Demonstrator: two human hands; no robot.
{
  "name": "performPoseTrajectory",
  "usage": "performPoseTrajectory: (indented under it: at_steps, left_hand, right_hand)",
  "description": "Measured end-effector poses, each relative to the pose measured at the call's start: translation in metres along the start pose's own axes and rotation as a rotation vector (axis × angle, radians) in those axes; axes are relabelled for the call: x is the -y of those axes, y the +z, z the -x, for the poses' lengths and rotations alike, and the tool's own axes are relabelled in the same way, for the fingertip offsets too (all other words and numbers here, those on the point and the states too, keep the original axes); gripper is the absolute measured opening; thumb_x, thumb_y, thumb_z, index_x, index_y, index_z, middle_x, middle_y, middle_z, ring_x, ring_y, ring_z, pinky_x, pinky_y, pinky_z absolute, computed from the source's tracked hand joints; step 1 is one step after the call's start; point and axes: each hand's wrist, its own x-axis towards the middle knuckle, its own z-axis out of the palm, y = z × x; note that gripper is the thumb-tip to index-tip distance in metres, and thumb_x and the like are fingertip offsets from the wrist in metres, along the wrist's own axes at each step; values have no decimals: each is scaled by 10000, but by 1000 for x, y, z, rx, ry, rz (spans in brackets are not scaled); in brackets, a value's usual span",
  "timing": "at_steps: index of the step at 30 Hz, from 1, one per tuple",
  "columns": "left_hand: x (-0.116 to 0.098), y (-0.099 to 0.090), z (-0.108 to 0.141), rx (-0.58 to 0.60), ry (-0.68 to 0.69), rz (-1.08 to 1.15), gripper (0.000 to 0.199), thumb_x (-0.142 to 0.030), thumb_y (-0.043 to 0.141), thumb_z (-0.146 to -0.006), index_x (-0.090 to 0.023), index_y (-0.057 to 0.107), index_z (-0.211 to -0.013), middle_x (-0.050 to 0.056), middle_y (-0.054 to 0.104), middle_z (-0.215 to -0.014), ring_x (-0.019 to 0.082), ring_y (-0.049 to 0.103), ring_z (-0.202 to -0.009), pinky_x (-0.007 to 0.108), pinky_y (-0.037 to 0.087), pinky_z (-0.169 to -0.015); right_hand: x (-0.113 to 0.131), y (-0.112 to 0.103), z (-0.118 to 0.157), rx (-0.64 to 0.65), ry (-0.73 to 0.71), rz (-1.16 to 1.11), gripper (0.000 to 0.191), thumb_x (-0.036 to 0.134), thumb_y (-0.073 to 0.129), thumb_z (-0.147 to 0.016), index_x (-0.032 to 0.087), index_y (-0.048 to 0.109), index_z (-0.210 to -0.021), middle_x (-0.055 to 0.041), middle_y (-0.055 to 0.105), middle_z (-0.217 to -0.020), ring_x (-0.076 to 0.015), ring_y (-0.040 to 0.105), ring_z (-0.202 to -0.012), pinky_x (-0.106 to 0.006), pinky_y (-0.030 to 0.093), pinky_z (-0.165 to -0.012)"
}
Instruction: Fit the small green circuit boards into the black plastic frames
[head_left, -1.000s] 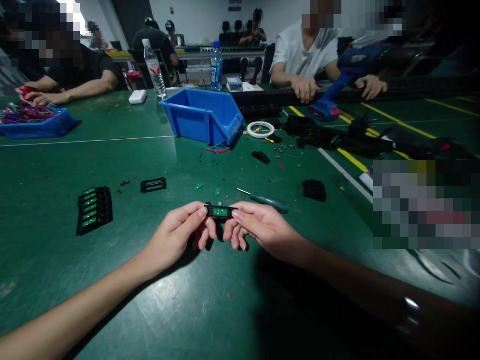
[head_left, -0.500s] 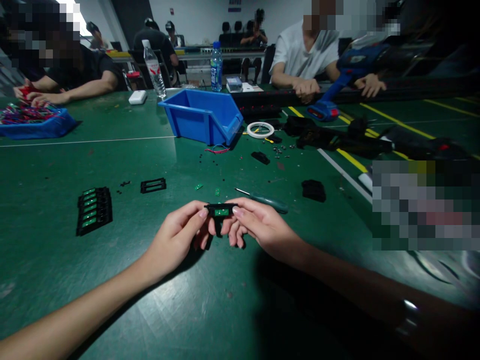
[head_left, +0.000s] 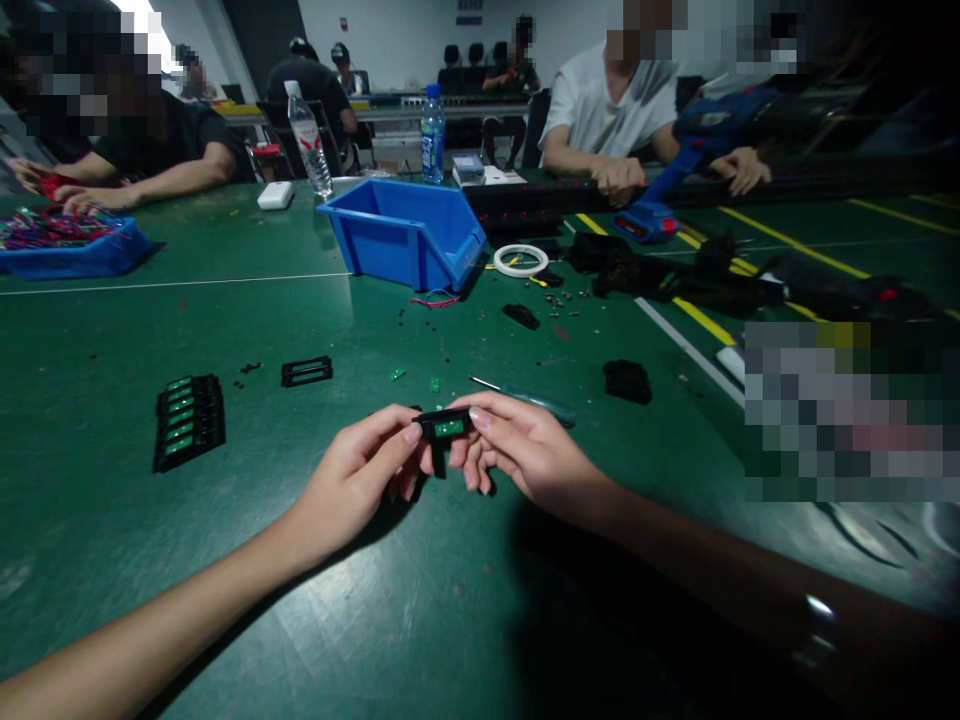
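Between my two hands is a small black plastic housing with a green circuit board (head_left: pixel 448 428) set in its face. My left hand (head_left: pixel 371 455) pinches its left end between thumb and fingers. The right end is pinched by my right hand (head_left: pixel 517 440), whose lower fingers curl beneath. Just beyond lie a screwdriver (head_left: pixel 544 405) and loose green circuit boards (head_left: pixel 435 384). An empty black frame (head_left: pixel 307 371) rests farther left. At the left stands a row of black housings (head_left: pixel 189 420) with green boards in them. Several stacked black parts (head_left: pixel 627 381) sit to the right.
A blue bin (head_left: pixel 409 235) stands ahead, beside a white ring (head_left: pixel 521 261) and scattered screws (head_left: pixel 562 298). A blue power drill (head_left: pixel 675 170) is at the far right, near a co-worker's hands. Another co-worker sits far left behind a blue tray of wires (head_left: pixel 75 245).
The black housing has tilted slightly, its right end now higher, and shifted a little to the right. Both hands keep hold of it.
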Motion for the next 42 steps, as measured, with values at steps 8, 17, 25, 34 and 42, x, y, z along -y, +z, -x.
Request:
performPoseTrajectory:
  at_steps: [8,17,25,34,42]
  left_hand:
    - [0,1,1,-60,-25,73,247,-379,605,-982,-179,619,-1127,-32,596,-679,98,561,-567,202,456,-532]
    - [0,-2,-2,-27,-18,122,248,-341,601,-988,-149,627,-1143,-13,635,-700,94,584,-574,196,438,-532]
    - [3,-5,-1,3,-13,105,265,-341,576,-1006,-139,616,-1171,-4,637,-697,96,571,-573,203,418,-534]
    - [1,-3,-1,-33,-3,124,248,-339,589,-1000,-138,626,-1141,-12,630,-689,89,587,-565,192,436,-529]
    - [1,-3,0,-65,10,135,247,-340,598,-996,-135,636,-1130,-10,634,-694,86,591,-556,188,450,-523]
  right_hand:
    - [1,0,1,5,18,-17,256,380,582,-1002,156,644,-1111,-56,713,-830,-137,685,-628,-242,511,-550]
    - [0,-1,1,32,-3,-25,218,327,552,-1027,156,643,-1127,-44,710,-824,-121,685,-630,-219,500,-545]
    - [-3,-2,1,37,-14,-15,216,325,550,-1035,175,640,-1160,-32,709,-831,-112,682,-628,-211,495,-540]
    - [-2,-1,0,26,-11,9,241,343,559,-1026,160,647,-1156,-44,699,-821,-126,674,-629,-228,495,-533]
    - [0,-1,1,22,-9,21,227,317,554,-1024,151,658,-1139,-43,697,-812,-117,671,-627,-219,496,-541]
